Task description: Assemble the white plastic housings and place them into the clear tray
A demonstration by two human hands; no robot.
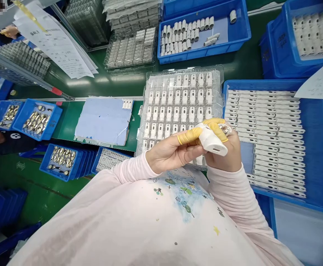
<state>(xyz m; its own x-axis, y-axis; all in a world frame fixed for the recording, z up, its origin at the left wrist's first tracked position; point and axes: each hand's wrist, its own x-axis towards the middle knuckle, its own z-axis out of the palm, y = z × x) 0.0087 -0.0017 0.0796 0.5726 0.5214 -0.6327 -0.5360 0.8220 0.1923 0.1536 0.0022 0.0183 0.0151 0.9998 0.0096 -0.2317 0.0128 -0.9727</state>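
Observation:
My left hand (175, 153) comes in from the left with a yellow finger cot on, its thumb and fingers closed on the near side of a hollow white plastic housing (213, 142). The housing is tilted, its oval end with a dark slot towards me. From the right, my right hand (228, 155), also in yellow finger cots, grips the same housing from behind. By its fingers a round white end with small inner details (225, 129) shows; whether it belongs to the same piece I cannot tell. Below both hands lies a clear blister tray (147, 83) with rows of similar white housings.
Right of the tray, a blue bin (316, 147) holds stacked rows of white parts. A second blue bin (203, 55) with upright white pieces stands behind. A blue-grey board (103, 120) lies left, near bins of shiny metal parts (36, 122). Paper sheets (53, 40) hang upper left.

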